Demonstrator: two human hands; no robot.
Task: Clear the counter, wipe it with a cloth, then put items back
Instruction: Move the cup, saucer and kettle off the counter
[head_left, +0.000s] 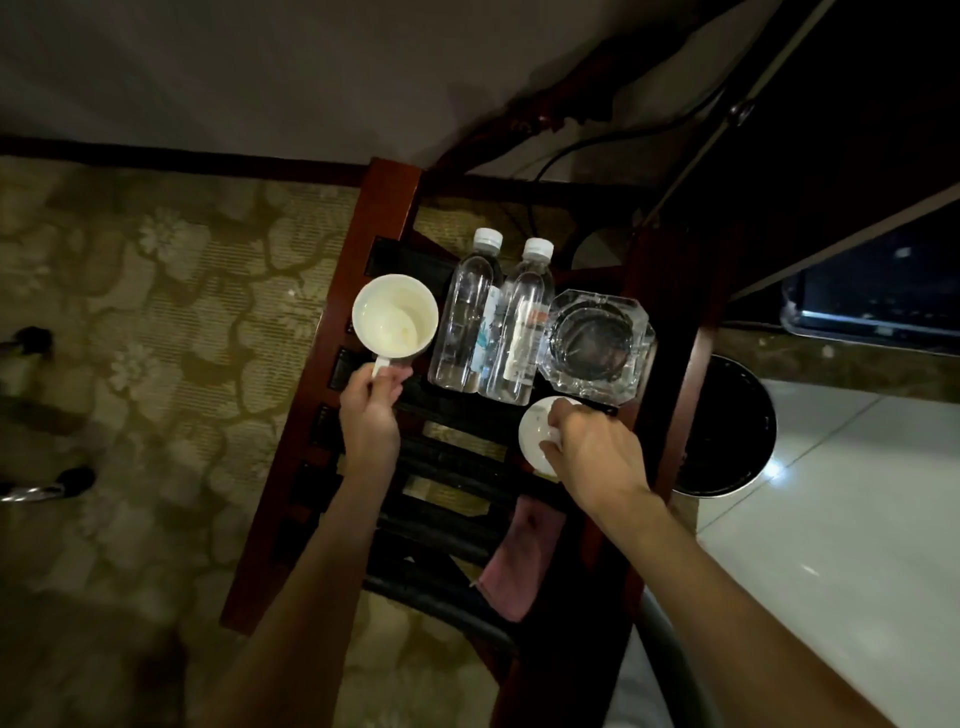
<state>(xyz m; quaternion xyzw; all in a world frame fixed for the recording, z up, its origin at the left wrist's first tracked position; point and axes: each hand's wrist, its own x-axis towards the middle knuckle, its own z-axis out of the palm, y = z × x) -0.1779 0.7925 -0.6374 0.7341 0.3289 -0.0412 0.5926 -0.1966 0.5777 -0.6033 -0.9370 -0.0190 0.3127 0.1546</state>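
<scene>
White mug (540, 434) mostly hidden beneath right hand (592, 452); dim, blurry.

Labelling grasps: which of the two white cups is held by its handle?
The larger mug at the rack's left edge: the left hand pinches its handle. The right hand grips the smaller cup by its body.

mugs: white, the left mug (396, 316) creamy inside
bottles (488, 317): clear, white caps, printed labels
ashtray (597, 345): clear glass
cloth (522, 558): dusty pink
rack (311, 415): red-brown frame, black straps
carpet (171, 322): olive-tan, floral pattern
bin (727, 426): black
</scene>
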